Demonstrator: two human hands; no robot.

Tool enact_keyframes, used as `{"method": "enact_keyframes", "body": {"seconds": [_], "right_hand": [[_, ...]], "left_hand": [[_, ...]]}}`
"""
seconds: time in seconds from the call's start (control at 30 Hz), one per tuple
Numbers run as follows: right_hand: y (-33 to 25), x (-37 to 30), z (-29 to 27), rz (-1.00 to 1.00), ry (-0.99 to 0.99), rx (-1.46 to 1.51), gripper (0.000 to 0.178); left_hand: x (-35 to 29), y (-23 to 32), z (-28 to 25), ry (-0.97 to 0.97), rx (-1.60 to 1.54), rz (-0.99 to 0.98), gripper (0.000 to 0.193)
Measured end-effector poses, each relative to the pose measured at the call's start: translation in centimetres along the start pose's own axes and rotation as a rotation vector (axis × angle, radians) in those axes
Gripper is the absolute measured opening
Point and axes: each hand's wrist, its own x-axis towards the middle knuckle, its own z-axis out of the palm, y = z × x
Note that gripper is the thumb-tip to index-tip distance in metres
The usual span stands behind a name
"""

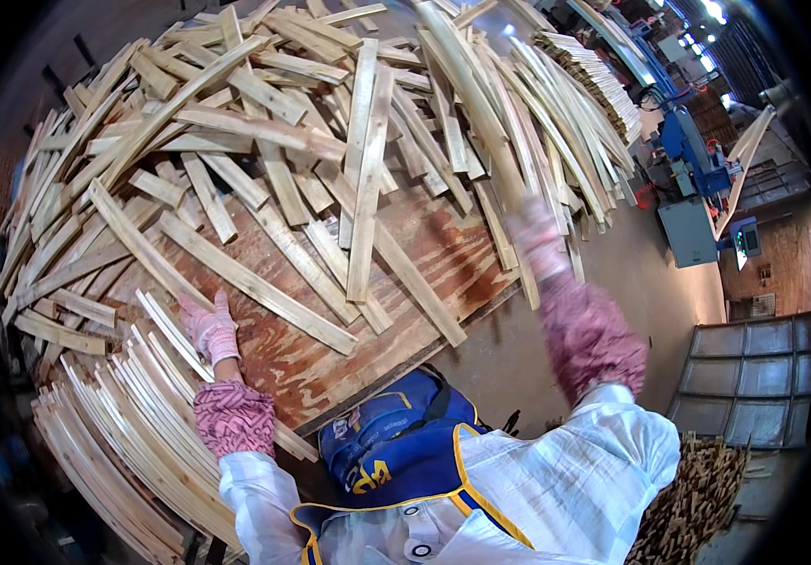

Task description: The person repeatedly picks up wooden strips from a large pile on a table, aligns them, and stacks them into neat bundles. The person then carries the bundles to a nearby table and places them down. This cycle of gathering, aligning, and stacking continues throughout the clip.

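My left hand (211, 330), in its pink glove, has the fingers partly spread at the lower end of a curved wooden strip (146, 245). They seem to touch it, but I cannot tell whether they are closed on it. My right hand (538, 243) is blurred, so its grip I cannot tell either; it is at the lower end of a long pale strip (471, 89), which is blurred also.

I think my arms are so wide apart because these two strips lie at opposite sides of the work.

Between the hands, a loose pile of strips (365, 179) lies crossed in many directions on the plywood tabletop (278, 363). Just beside my left hand, a row of curved strips (128, 443) stands close together, bending the same way, probably because similar curves fit neatly side by side.

My blue apron (405, 414) is near the table edge. Farther out, to the right, is a blue machine (688, 151).
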Motion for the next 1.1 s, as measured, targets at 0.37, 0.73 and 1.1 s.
{"method": "enact_keyframes", "body": {"seconds": [0.37,0.73,1.1], "right_hand": [[-11.1,8.3,-10.7,0.111,0.011,1.824,0.057],[-22.0,5.8,-33.2,-0.468,-1.103,1.973,0.068],[-29.0,4.9,-37.8,-0.765,-0.419,1.999,0.047]], "left_hand": [[-4.3,-2.6,-1.7,-0.626,-1.631,-0.248,0.045],[-23.1,-11.5,1.6,0.176,-0.227,-0.059,0.070],[-21.4,-11.5,2.1,-0.136,0.054,-0.105,0.095]]}}
